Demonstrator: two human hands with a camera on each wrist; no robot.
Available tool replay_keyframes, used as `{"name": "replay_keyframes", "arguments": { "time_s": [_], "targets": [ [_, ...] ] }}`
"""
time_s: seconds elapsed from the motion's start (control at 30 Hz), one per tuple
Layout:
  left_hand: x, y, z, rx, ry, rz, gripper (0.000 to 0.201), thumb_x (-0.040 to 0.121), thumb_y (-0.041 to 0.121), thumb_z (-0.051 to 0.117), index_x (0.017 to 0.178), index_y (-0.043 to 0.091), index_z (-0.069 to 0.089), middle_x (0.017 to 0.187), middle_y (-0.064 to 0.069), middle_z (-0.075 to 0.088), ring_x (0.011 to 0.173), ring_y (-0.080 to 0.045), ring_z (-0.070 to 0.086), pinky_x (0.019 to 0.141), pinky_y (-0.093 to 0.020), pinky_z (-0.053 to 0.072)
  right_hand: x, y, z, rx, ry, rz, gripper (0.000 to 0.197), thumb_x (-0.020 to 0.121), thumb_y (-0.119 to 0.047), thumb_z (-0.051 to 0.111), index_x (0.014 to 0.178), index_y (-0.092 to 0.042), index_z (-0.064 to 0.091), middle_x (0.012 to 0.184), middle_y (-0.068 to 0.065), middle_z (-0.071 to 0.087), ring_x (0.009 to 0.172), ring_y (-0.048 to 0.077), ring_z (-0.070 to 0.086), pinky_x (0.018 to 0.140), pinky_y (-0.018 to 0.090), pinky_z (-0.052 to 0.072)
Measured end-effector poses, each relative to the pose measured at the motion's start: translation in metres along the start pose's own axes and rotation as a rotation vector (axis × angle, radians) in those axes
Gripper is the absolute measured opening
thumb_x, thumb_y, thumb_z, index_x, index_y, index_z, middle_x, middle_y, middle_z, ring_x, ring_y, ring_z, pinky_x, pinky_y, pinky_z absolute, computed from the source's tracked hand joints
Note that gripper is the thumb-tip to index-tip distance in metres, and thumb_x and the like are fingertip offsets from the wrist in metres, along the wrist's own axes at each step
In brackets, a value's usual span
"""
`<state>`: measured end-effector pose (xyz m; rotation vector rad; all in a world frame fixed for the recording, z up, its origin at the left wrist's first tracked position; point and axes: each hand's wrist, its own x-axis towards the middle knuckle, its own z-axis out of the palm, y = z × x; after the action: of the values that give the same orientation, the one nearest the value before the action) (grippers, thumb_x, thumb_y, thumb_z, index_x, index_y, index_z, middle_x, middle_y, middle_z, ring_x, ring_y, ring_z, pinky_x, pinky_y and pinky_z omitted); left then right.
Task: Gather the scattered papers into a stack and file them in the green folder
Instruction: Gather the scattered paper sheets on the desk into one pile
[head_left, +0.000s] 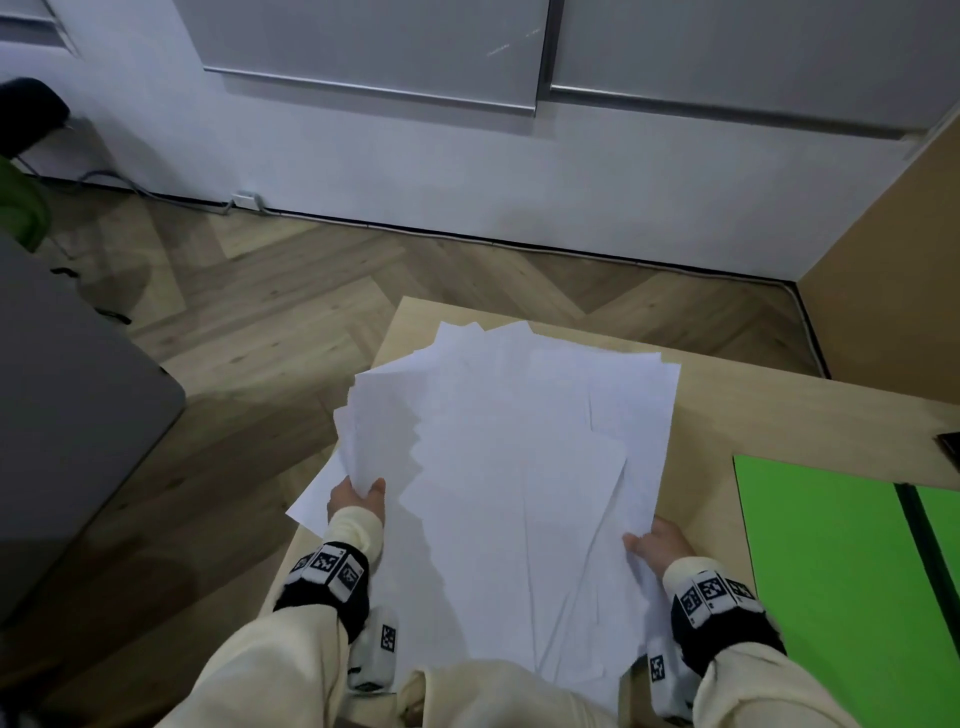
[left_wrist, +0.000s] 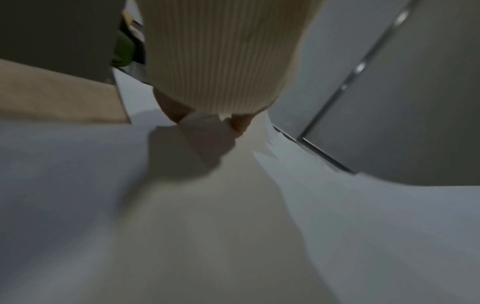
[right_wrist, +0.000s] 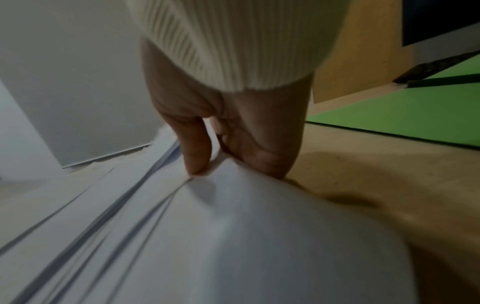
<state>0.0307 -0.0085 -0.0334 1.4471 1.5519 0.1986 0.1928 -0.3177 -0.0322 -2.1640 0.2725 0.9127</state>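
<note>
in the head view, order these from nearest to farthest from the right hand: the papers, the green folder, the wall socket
1. papers: gripped by the right hand, at their right edge.
2. green folder: on the table, to the right.
3. wall socket: far left, at the wall's base.

The papers are plain white, the folder bright green with a dark spine. The table is pale wood; the sleeves cream ribbed knit.
</note>
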Motion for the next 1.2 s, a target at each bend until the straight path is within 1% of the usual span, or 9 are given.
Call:
{"name": "replay_keyframes", "arguments": {
  "time_s": [0.07, 0.17, 0.37, 0.53, 0.7, 0.77, 0.93, 1.1, 1.2],
  "targets": [
    [-0.006, 0.003, 0.006, 0.066, 0.012, 0.045, 0.044, 0.084, 0.025, 0.064, 0.118, -0.001, 0.05, 0.12, -0.023, 0.054, 0.105, -0.043, 0.058, 0.096, -0.044, 0.047, -0.002, -0.007, 0.002, 0.05, 0.003, 0.073, 0.017, 0.089, -0.008, 0.055, 0.101, 0.003, 0.06, 0.131, 0.027, 0.054, 0.098, 0.026, 0.053, 0.079, 0.029, 0.04],
    [-0.017, 0.009, 0.023, 0.118, -0.031, 0.172, 0.043, 0.081, 0.025, 0.067, 0.111, 0.003, 0.048, 0.117, -0.022, 0.048, 0.096, -0.04, 0.059, 0.09, -0.043, 0.05, 0.0, -0.012, 0.011, 0.17, 0.056, 0.087, 0.071, 0.084, -0.04, 0.062, 0.135, 0.004, 0.04, 0.146, 0.017, 0.04, 0.131, 0.028, 0.043, 0.106, 0.032, 0.032],
    [-0.019, 0.017, 0.036, 0.434, -0.048, 0.295, 0.058, 0.082, 0.051, 0.056, 0.119, 0.006, 0.053, 0.127, -0.013, 0.047, 0.12, -0.032, 0.046, 0.1, -0.042, 0.038, -0.004, -0.002, 0.016, 0.057, 0.143, 0.049, 0.072, 0.073, -0.021, 0.078, 0.128, 0.008, 0.043, 0.134, 0.022, 0.053, 0.124, 0.034, 0.051, 0.103, 0.036, 0.038],
    [0.001, 0.006, 0.002, 0.486, 0.218, -0.021, 0.065, 0.067, 0.04, 0.075, 0.119, 0.009, 0.052, 0.13, -0.018, 0.043, 0.121, -0.034, 0.042, 0.1, -0.045, 0.036, -0.004, 0.014, 0.004, 0.254, 0.316, 0.084, 0.057, 0.081, -0.011, 0.069, 0.127, 0.012, 0.044, 0.13, 0.024, 0.055, 0.118, 0.038, 0.055, 0.098, 0.037, 0.041],
    [0.007, -0.009, -0.022, 0.498, 0.232, -0.168, 0.091, 0.056, 0.051, 0.081, 0.121, -0.001, 0.047, 0.131, -0.023, 0.041, 0.122, -0.035, 0.039, 0.101, -0.047, 0.034, -0.005, 0.023, -0.001, 0.366, 0.389, 0.087, 0.041, 0.081, -0.012, 0.068, 0.115, 0.006, 0.054, 0.115, 0.021, 0.065, 0.103, 0.038, 0.063, 0.085, 0.037, 0.045],
    [0.012, -0.012, -0.027, 0.427, 0.211, -0.185, 0.088, 0.056, 0.047, 0.083, 0.123, 0.002, 0.046, 0.132, -0.023, 0.042, 0.123, -0.036, 0.039, 0.101, -0.048, 0.036, -0.006, 0.023, 0.001, 0.386, 0.393, 0.093, 0.042, 0.081, -0.013, 0.068, 0.115, 0.006, 0.054, 0.115, 0.022, 0.065, 0.103, 0.039, 0.063, 0.085, 0.038, 0.046],
    [0.021, -0.013, -0.03, -0.021, 0.267, -0.022, 0.061, 0.068, 0.0, 0.077, 0.121, 0.004, 0.049, 0.136, -0.018, 0.04, 0.124, -0.038, 0.045, 0.106, -0.047, 0.04, -0.004, 0.021, 0.001, 0.356, 0.36, 0.05, 0.048, 0.079, -0.018, 0.072, 0.118, 0.006, 0.056, 0.121, 0.023, 0.062, 0.109, 0.038, 0.061, 0.088, 0.036, 0.044],
    [0.018, 0.001, -0.022, -0.337, 0.251, 0.011, 0.059, 0.071, 0.001, 0.076, 0.122, 0.001, 0.046, 0.122, -0.021, 0.06, 0.108, -0.033, 0.062, 0.098, -0.045, 0.049, -0.001, 0.015, -0.009, 0.245, 0.221, 0.027, 0.059, 0.072, -0.021, 0.079, 0.119, 0.007, 0.057, 0.126, 0.022, 0.06, 0.116, 0.035, 0.057, 0.098, 0.036, 0.041],
    [0.018, 0.008, -0.011, -0.262, 0.134, -0.053, 0.04, 0.068, 0.018, 0.08, 0.101, 0.005, 0.061, 0.108, -0.02, 0.069, 0.099, -0.036, 0.067, 0.093, -0.045, 0.052, -0.001, 0.011, -0.011, 0.179, 0.2, 0.011, 0.055, 0.07, -0.017, 0.081, 0.114, 0.007, 0.059, 0.12, 0.022, 0.063, 0.112, 0.034, 0.059, 0.089, 0.031, 0.041]
  ]
}}
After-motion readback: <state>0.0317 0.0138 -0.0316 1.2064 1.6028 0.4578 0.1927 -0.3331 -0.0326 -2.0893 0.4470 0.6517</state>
